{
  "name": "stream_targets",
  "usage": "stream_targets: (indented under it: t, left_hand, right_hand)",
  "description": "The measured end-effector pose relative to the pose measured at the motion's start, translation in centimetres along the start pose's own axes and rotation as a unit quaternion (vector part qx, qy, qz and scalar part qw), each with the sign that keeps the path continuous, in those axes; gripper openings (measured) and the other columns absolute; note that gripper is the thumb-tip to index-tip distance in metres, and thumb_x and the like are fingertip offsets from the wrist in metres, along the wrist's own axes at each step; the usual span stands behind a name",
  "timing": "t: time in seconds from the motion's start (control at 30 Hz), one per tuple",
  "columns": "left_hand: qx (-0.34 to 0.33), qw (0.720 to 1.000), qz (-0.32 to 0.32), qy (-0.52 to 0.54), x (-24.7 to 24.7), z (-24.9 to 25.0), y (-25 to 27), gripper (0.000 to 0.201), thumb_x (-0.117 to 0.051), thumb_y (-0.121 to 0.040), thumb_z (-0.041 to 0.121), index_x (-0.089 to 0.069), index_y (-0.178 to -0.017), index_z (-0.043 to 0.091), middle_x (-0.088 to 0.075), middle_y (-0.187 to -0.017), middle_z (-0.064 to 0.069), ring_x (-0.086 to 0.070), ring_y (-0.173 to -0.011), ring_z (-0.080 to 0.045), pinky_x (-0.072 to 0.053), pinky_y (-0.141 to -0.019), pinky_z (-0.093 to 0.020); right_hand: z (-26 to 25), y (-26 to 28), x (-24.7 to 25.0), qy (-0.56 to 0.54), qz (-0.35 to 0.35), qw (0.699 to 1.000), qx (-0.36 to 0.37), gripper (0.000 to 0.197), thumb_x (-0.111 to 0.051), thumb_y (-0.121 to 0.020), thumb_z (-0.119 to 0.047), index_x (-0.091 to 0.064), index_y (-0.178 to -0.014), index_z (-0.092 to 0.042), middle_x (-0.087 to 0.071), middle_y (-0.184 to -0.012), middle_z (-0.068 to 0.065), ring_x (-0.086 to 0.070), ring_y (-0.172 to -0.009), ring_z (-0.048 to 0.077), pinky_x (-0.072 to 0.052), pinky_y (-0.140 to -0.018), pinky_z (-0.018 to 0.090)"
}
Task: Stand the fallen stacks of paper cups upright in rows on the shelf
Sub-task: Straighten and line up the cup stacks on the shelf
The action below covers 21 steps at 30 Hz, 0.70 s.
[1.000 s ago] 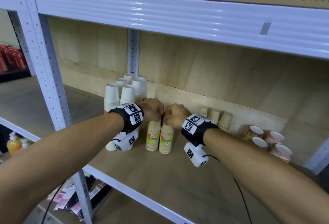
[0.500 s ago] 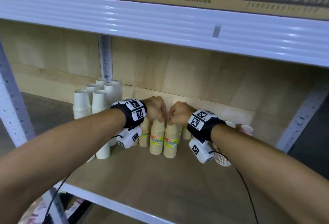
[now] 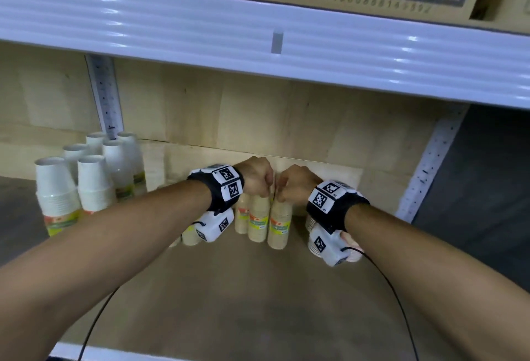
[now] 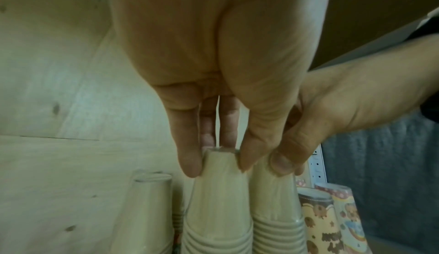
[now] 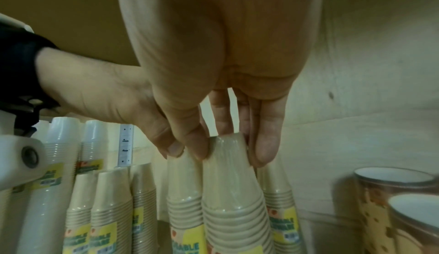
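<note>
Kraft-brown cup stacks (image 3: 277, 224) stand mid-frame on the shelf (image 3: 258, 303); left hand (image 3: 256, 179) and right hand (image 3: 296, 185) each pinch a stack's top, probably steadying neighbours into a row.

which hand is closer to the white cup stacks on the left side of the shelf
Left. The left hand grips a tan cup stack just right of the white cup stacks; the right hand is farther right.

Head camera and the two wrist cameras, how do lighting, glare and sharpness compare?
Head view: bright, with glare streaks on the white ribbed metal shelf beam, edges bowed by the wide lens, forearms soft. Left wrist view: dim, greenish and soft, the left hand looming large. Right wrist view: dim too, with small highlights on the plastic-wrapped tan paper cup stack.
</note>
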State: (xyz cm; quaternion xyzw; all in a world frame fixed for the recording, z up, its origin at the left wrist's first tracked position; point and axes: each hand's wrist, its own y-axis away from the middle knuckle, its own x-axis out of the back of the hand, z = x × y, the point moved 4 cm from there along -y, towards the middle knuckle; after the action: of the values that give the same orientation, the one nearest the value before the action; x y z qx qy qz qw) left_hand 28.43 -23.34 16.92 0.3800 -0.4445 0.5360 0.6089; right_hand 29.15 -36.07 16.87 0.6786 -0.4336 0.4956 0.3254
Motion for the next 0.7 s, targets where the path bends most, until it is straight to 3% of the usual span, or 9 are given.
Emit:
stream_targets:
  t: [0.17, 0.3, 0.4, 0.53, 0.7]
  left_hand:
    - [-0.013, 1.000, 0.007, -0.002, -0.7, 1.0, -1.6, 0.029, -0.075, -0.077, 0.017, -0.072, -0.107, 0.015, -0.067, -0.103, -0.001, -0.064, -0.092, -0.018, -0.056, -0.080, -0.031]
    - [-0.026, 1.000, 0.004, -0.015, -0.9, 1.2, -2.6, 0.017, -0.073, -0.080, 0.014, -0.071, -0.097, 0.014, -0.065, -0.095, -0.001, -0.061, -0.086, -0.017, -0.047, -0.064, -0.025]
    - [-0.025, 1.000, 0.002, -0.014, -1.1, 1.0, -3.3, 0.011, -0.072, -0.079, 0.012, -0.068, -0.088, 0.017, -0.064, -0.090, -0.001, -0.061, -0.083, -0.018, -0.043, -0.058, -0.023]
    - [-0.023, 1.000, -0.007, -0.017, -1.3, 0.6, -4.0, 0.018, -0.071, -0.080, 0.010, -0.073, -0.099, 0.011, -0.070, -0.096, -0.005, -0.064, -0.086, -0.020, -0.048, -0.063, -0.026]
    - [-0.021, 0.999, -0.019, -0.027, -1.8, 0.2, -4.8, 0.020, -0.072, -0.080, 0.011, -0.073, -0.099, 0.007, -0.070, -0.098, -0.010, -0.066, -0.088, -0.024, -0.054, -0.069, -0.031]
  right_hand:
    - [1.6, -0.1, 0.2, -0.009, 0.014, 1.000, -0.005, 0.024, -0.072, -0.078, -0.018, -0.073, -0.100, -0.009, -0.069, -0.102, 0.008, -0.066, -0.091, 0.022, -0.051, -0.067, 0.029]
    - [2.4, -0.9, 0.0, -0.022, 0.028, 0.999, -0.008, 0.027, -0.072, -0.078, -0.020, -0.071, -0.103, -0.009, -0.066, -0.107, 0.008, -0.063, -0.095, 0.023, -0.046, -0.059, 0.023]
    - [2.8, -1.6, -0.1, -0.034, 0.028, 0.999, -0.008, 0.024, -0.071, -0.080, -0.018, -0.072, -0.103, -0.010, -0.064, -0.102, 0.005, -0.062, -0.092, 0.022, -0.043, -0.061, 0.023]
    - [3.2, -2.8, -0.6, -0.034, 0.032, 0.999, -0.013, 0.024, -0.071, -0.081, -0.018, -0.072, -0.104, -0.012, -0.062, -0.101, 0.004, -0.061, -0.093, 0.022, -0.042, -0.059, 0.022]
    - [3.8, -4.9, -1.8, -0.019, 0.021, 0.999, -0.014, 0.021, -0.070, -0.075, -0.022, -0.072, -0.094, -0.014, -0.068, -0.098, 0.005, -0.064, -0.087, 0.021, -0.042, -0.059, 0.024]
